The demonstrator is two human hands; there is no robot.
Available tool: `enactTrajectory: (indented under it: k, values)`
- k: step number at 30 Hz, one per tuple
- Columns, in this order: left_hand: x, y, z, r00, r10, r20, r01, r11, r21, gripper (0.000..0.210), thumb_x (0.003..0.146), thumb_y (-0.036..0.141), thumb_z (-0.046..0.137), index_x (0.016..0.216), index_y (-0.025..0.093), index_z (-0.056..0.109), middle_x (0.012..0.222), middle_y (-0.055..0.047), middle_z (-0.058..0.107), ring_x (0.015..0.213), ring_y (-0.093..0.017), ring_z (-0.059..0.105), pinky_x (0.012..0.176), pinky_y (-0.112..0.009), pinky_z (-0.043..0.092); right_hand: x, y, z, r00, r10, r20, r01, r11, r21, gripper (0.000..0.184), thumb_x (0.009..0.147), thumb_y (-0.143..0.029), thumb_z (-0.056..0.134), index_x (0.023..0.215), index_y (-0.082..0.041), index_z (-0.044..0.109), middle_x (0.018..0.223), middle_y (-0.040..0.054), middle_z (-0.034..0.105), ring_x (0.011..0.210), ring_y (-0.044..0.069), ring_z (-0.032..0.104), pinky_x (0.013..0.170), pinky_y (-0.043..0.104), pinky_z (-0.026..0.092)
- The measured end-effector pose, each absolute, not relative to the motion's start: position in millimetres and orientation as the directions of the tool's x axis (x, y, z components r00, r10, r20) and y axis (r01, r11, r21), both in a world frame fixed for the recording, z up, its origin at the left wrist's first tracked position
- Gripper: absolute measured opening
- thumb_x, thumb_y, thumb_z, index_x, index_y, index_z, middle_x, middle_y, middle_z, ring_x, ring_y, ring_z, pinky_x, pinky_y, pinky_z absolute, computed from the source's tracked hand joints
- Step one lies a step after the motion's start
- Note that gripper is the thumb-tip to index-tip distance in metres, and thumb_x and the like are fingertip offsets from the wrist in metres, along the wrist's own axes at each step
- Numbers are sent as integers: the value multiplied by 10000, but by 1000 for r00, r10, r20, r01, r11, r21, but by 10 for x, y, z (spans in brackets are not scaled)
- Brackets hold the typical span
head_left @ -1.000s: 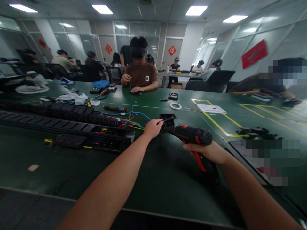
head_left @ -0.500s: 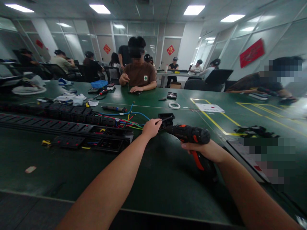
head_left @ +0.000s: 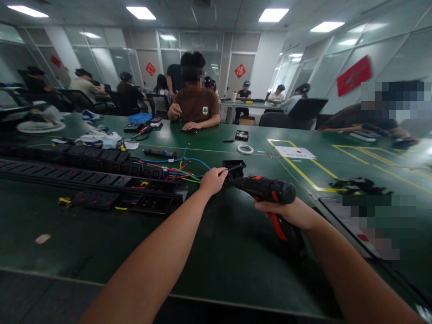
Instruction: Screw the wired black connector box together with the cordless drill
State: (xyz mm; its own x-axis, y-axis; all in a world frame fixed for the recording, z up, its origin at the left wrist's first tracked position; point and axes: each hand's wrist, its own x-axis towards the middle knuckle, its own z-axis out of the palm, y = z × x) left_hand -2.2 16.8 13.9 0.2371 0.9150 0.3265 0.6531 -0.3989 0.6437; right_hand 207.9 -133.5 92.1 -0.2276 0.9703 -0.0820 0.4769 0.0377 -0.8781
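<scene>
My right hand [head_left: 293,211] is wrapped round the grip of a black and orange cordless drill [head_left: 266,189], whose nose points left toward my left hand. The fingers of my left hand [head_left: 214,180] are closed on a small black plastic housing [head_left: 234,167] on the green table. The drill's tip reaches the near side of that housing; whether it touches a screw there cannot be made out. Red, green and blue wires [head_left: 182,171] run from beside my left hand to a long black socket strip [head_left: 67,173] on the left.
Beyond the housing lie a white ring of tape or cord [head_left: 245,149] and a paper sheet [head_left: 295,152] inside yellow tape lines. White gloves [head_left: 106,138] and a blue tray [head_left: 139,118] are at the back left. A co-worker [head_left: 194,101] sits opposite; a tablet-like panel [head_left: 347,225] lies right.
</scene>
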Motion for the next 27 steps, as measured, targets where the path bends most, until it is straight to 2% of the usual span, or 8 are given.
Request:
enactTrajectory:
  k: [5, 27]
  values:
    - [-17, 171, 134, 240, 912, 332, 650, -405, 643, 411, 997, 417, 440, 1265, 244, 701, 1271, -74, 700, 1165, -235, 627, 1029, -327, 458, 2055, -1350, 943, -206, 975, -78, 500, 36, -865, 339, 698, -439, 786, 892, -188, 666, 682, -12, 613, 615, 169, 559, 584, 308, 458]
    - [-16, 173, 131, 238, 910, 339, 645, -409, 646, 416, 994, 424, 438, 1262, 246, 702, 1258, -78, 701, 1147, -241, 633, 1012, -331, 465, 2052, -1353, 944, -231, 970, -79, 537, 60, -842, 302, 736, -432, 764, 888, -198, 649, 675, -22, 594, 632, 173, 556, 594, 317, 458]
